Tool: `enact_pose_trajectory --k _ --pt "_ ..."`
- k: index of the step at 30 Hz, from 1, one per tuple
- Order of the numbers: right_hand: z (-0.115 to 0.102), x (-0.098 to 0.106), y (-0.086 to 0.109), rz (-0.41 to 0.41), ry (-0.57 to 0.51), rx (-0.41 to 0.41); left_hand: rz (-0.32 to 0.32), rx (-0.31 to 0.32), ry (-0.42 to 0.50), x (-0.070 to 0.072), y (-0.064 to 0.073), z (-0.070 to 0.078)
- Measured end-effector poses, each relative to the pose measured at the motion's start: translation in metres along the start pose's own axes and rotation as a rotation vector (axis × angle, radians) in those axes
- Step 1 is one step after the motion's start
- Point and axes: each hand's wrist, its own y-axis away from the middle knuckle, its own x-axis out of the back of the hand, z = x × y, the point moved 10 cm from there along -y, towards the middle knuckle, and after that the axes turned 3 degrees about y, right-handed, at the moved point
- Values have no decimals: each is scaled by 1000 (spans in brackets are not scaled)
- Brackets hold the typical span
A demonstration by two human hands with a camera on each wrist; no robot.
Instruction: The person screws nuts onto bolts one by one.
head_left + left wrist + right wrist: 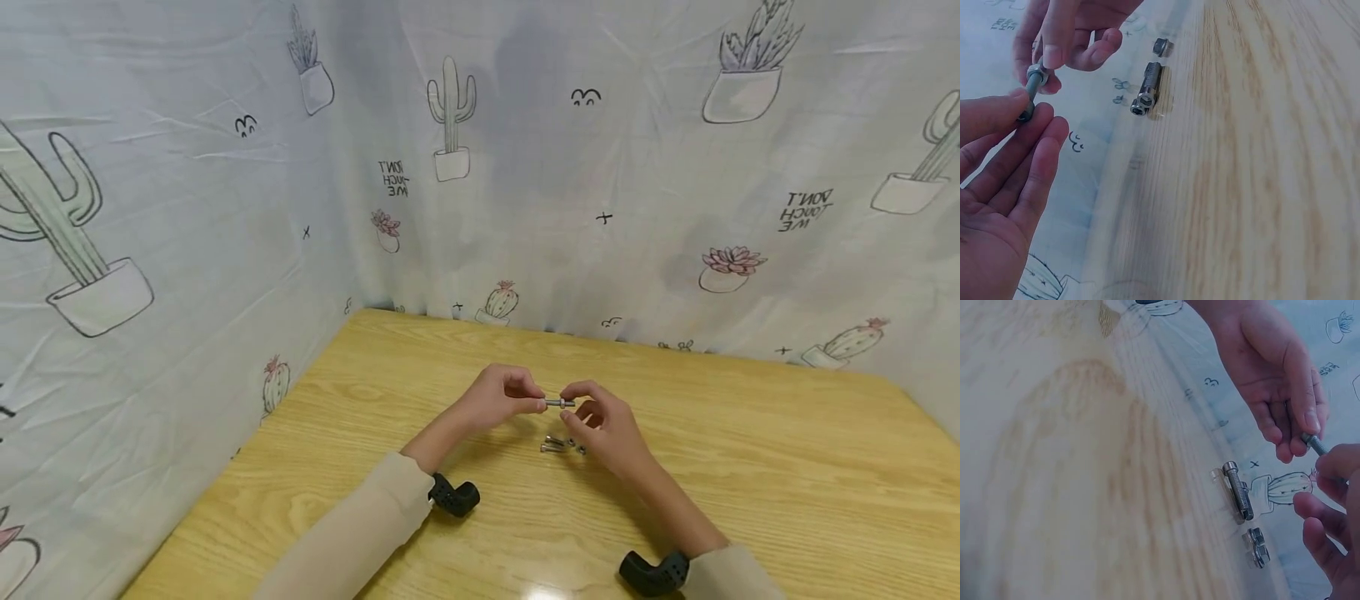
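Between thumb and fingers, my left hand [498,402] pinches the head end of a silver socket-head bolt [553,402], held level above the table. A hex nut [1037,73] sits on the bolt's shaft, with the threaded tip past it in the head view. My right hand [606,423] has its thumb and index finger curled about the nut from opposite sides. In the right wrist view those fingers hide the nut, while the bolt [1315,444] shows between the hands. Below the hands, two more bolts [1238,490] lie side by side with two loose nuts [1259,547].
The wood-grain table [750,467] reaches back to a pale curtain [540,167] printed with cacti, which also hangs along the left side. A black wrist mount [456,497] is strapped to the left forearm, and another mount [652,575] to the right.
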Motion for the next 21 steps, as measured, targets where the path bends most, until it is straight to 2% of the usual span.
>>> enact_pose_trajectory --k 6,14,21 --pt "5 -3 3 4 -26 -38 -26 -9 15 -3 2 -2" --pt "4 -5 3 -1 -6 -121 -36 -29 7 -5 4 -1" --pt "0 -6 3 -8 -17 -88 -73 -68 16 -12 8 8"
